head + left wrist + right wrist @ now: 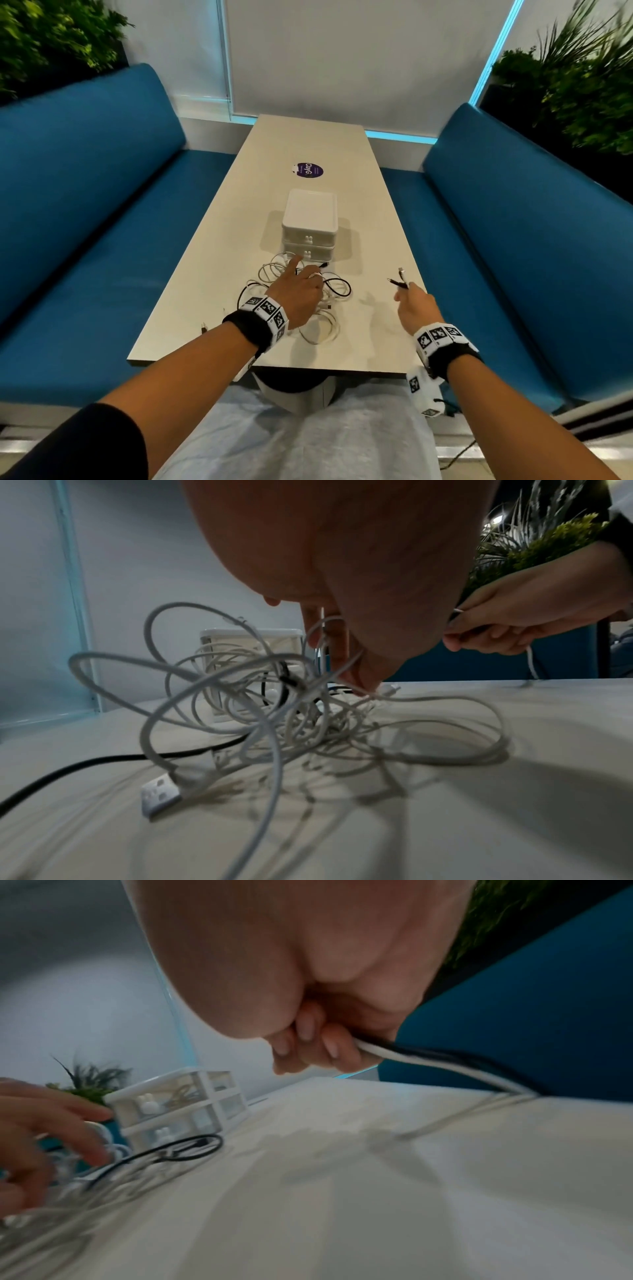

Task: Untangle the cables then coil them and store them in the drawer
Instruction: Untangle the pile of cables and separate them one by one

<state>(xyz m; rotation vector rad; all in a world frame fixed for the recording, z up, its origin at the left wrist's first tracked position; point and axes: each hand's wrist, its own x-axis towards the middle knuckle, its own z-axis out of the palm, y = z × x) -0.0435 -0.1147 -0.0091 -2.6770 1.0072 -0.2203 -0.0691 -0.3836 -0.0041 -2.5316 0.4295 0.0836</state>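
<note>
A tangle of white and black cables [308, 294] lies on the table in front of a white two-drawer organiser [310, 226], both drawers closed. My left hand [305, 274] rests on top of the tangle, fingers spread and reaching down among the white loops [274, 710]. A white USB plug [159, 795] lies at the near side of the heap. My right hand [404, 291] hovers near the table's right edge. Its fingers [325, 1045] are curled round a white cable and a black cable [428, 1058], and both cable ends [400, 279] stick up above the fist.
The pale table [239, 212] is long and narrow, with a purple sticker [309, 170] beyond the organiser. Blue benches [102, 205] flank both sides and plants [582, 96] stand behind them. A black cable [68, 769] trails off toward the table's left edge.
</note>
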